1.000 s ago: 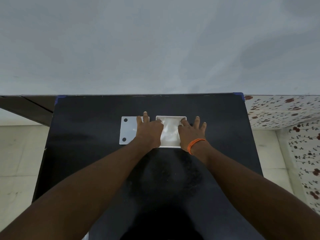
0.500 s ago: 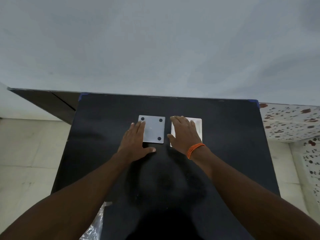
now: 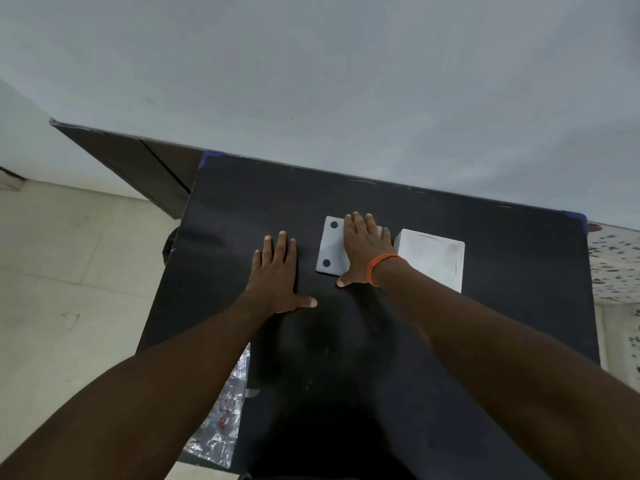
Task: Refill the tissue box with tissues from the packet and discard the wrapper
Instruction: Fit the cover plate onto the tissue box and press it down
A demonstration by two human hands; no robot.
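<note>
A white square tissue box [image 3: 431,259] stands open on the black table [image 3: 485,341], white tissues filling it. Its flat white lid [image 3: 331,249], with black round pads at the corners, lies just left of the box. My right hand [image 3: 363,251], an orange band at the wrist, rests flat on the lid with fingers spread. My left hand [image 3: 277,271] lies palm down on the bare table left of the lid, holding nothing. A crumpled clear plastic wrapper [image 3: 221,407] shows below the table's left edge, partly hidden by my left forearm.
A grey wall rises right behind the table. Pale floor tiles spread to the left, and a dark board leans at the back left. A floral-patterned surface [image 3: 613,258] borders the table on the right.
Both hands left the tissue box. My right hand moved from the box onto the lid, my left hand slid off the lid onto the table, and the view shifted left.
</note>
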